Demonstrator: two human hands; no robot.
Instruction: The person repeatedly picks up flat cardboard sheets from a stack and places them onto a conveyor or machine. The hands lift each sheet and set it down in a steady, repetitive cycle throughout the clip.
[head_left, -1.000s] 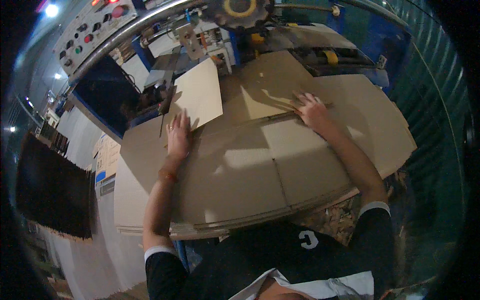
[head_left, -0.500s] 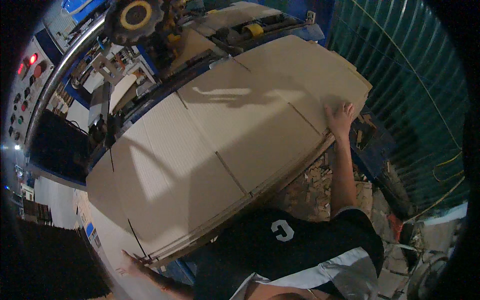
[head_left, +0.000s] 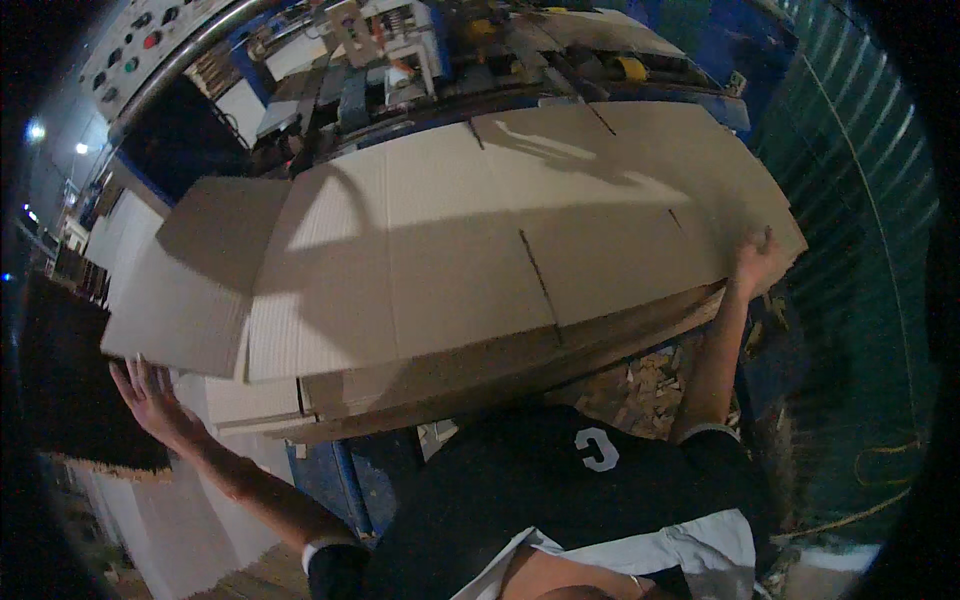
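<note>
A long brown cardboard sheet (head_left: 450, 250) with slots cut in its edges lies across the space before me, above more cardboard (head_left: 400, 395). Its left end panel (head_left: 205, 270) bends along a crease. At that panel's near-left corner, my left hand (head_left: 158, 402) holds the edge, thumb apart and fingertips partly behind the board. My right hand (head_left: 757, 262) grips the sheet near its right end, the fingers curled and in shadow. The near edge of the sheet stands off from the cardboard below it on the left.
Beyond the sheet stands a blue machine (head_left: 400, 75) with metal parts and a curved rail (head_left: 190, 62). A button panel (head_left: 135, 50) is at the upper left. Green corrugated wall (head_left: 860, 240) runs along the right. Cardboard scraps (head_left: 650, 385) litter the floor by my right forearm.
The sheet has shifted and turned, its near-left edge rising off the cardboard below. My left hand has moved up and left onto its corner; my right hand has moved slightly right. The view has turned too.
</note>
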